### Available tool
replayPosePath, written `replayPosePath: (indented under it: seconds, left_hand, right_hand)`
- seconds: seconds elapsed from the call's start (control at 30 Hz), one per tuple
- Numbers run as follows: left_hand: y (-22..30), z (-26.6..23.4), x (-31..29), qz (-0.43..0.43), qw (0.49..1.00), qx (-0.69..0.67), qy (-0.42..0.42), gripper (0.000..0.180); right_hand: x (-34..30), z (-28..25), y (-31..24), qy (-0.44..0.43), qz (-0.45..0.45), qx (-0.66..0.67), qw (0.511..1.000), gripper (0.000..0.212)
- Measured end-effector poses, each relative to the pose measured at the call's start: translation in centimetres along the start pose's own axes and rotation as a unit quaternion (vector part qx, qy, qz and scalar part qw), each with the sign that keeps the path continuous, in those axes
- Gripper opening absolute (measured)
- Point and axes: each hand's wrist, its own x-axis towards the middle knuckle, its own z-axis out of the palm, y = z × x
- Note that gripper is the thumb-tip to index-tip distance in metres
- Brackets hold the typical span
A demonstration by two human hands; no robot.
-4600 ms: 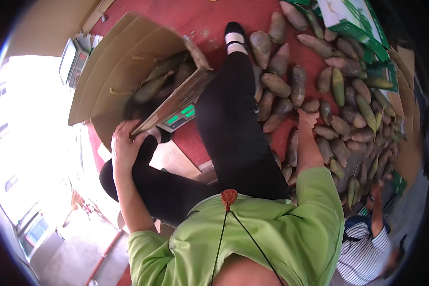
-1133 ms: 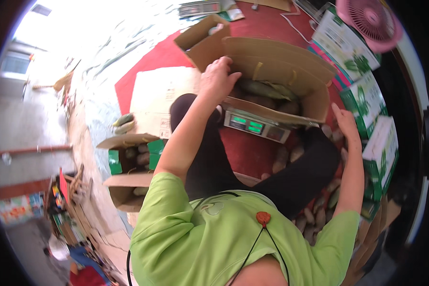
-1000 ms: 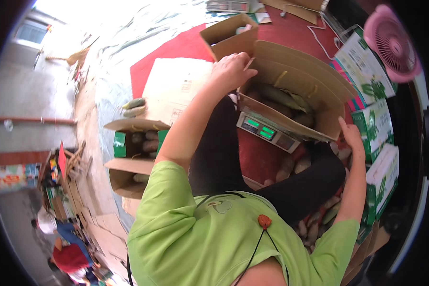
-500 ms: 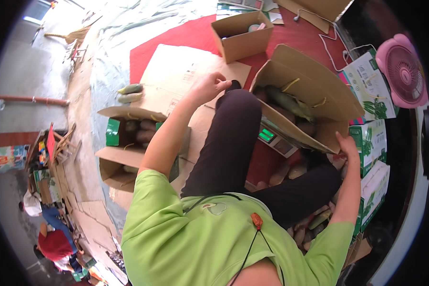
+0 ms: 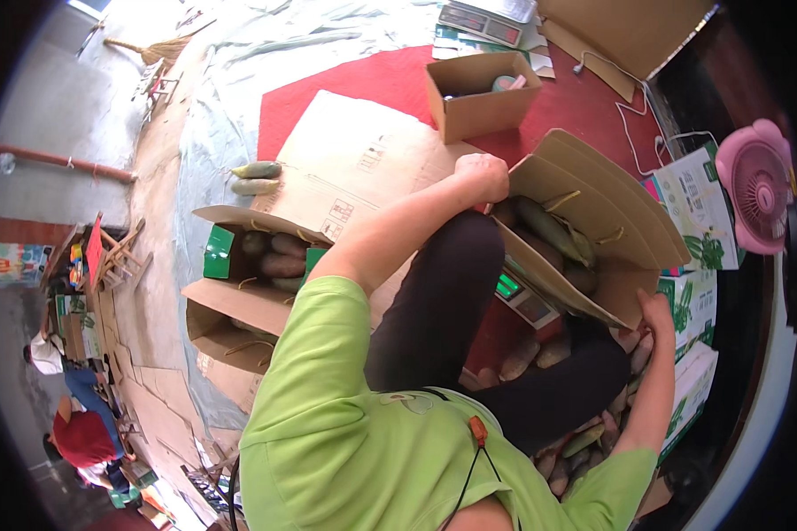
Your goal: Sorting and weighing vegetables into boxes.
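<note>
An opened cardboard box (image 5: 653, 234) stands on a digital scale (image 5: 533, 308) with a lit green display, in front of my knees. Long green radishes (image 5: 549, 228) lie inside it, with yellow cord handles on the raised flap. My left hand (image 5: 484, 175) is closed at the box's left end, its fingertips partly hidden. At the near right corner, my right hand (image 5: 655, 313) grips the cardboard edge. Loose radishes (image 5: 584, 442) are heaped beside and under my bent right leg.
Two radishes (image 5: 255, 187) lie by a flat cardboard sheet (image 5: 328, 168). Left of me are filled boxes (image 5: 230, 292). A smaller box (image 5: 478, 111) stands ahead on red flooring. Printed cartons (image 5: 689, 310) and a pink fan (image 5: 755, 186) line the right. Another person (image 5: 84, 434) is far left.
My left hand has moved right from above my knee to the box's left end and closed there. My right hand stays at the near right corner. The view has shifted slightly.
</note>
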Motion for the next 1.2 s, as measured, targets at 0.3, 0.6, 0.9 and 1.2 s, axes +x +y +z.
replayPosePath:
  seconds: [0.3,0.6,0.9,1.2]
  left_hand:
    - [-10.7,-1.8,0.8,-0.034,0.996,-0.082,0.033,0.034]
    - [-26.2,-7.8,-6.6,-0.12,0.979,-0.068,0.151,0.03]
    - [-42.8,-7.4,-13.5,-0.314,0.941,0.026,0.123,0.032]
    - [-50.0,1.6,-18.7,-0.383,0.922,0.059,0.007,0.024]
  right_hand:
    - [0.8,-8.3,-18.6,-0.026,-0.033,-0.116,0.992,0.045]
    - [0.8,-5.1,-37.8,-0.035,-0.154,-0.06,0.986,0.046]
    - [-2.5,11.0,-53.1,-0.126,-0.149,-0.135,0.971,0.051]
    - [-9.1,16.9,-58.8,-0.41,-0.251,-0.252,0.84,0.05]
